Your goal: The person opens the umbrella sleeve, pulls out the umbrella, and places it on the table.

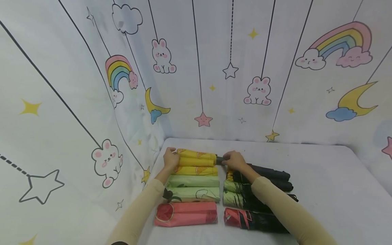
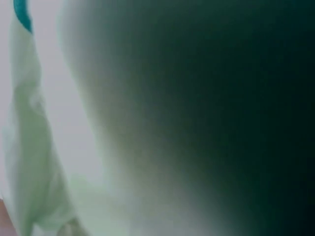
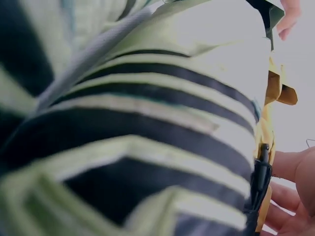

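Three yellow umbrellas, folded into flat rolls, lie side by side in the head view. My left hand [image 1: 170, 159] pinches the left end of the farthest yellow umbrella [image 1: 197, 154]. At its other end, my right hand [image 1: 235, 160] holds the dark tip [image 1: 219, 160]. Nearer me in the same column are two green rolls [image 1: 193, 181] and a red roll [image 1: 186, 213]. In the right wrist view, green-and-black striped fabric [image 3: 147, 132] fills the foreground, with black rib ends [image 3: 261, 179] beside my fingers. The left wrist view is mostly dark blur beside pale green fabric [image 2: 29, 147].
A second column of dark folded umbrellas lies to the right, partly under my right arm: black ones [image 1: 271, 172], green-striped ones [image 1: 234, 199] and a red-and-black one [image 1: 257, 221]. The white table [image 1: 330, 190] ends at hanging cloth [image 1: 183, 95] behind and at left.
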Demonstrator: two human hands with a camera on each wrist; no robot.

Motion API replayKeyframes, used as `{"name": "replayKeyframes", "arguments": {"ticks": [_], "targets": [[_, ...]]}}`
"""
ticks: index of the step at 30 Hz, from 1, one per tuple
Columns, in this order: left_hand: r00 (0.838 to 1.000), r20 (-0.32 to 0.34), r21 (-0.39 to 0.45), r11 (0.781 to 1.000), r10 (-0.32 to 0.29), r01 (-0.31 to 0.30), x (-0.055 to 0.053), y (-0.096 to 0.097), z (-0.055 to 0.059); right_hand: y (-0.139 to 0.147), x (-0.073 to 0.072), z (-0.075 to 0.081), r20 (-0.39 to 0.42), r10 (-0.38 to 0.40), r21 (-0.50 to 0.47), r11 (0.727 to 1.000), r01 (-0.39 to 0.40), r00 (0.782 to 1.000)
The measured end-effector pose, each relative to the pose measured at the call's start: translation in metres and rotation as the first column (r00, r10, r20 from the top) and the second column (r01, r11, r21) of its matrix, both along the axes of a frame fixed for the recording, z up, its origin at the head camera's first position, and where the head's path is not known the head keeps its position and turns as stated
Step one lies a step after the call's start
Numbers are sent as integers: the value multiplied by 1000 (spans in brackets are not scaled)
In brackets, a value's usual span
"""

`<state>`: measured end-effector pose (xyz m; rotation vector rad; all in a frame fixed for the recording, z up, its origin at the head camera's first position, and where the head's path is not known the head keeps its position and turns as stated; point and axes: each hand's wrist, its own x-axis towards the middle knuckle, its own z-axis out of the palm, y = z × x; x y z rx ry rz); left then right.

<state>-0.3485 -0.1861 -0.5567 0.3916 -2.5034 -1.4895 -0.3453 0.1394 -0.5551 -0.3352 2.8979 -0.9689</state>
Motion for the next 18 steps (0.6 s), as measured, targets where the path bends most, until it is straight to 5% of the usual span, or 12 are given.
{"name": "replayKeyframes", "arguments": {"ticks": [18], "targets": [[1000,-9,55,998,-6,6,-6,4,-6,-5,-1,6,25,102,75,992,-104,994]]}}
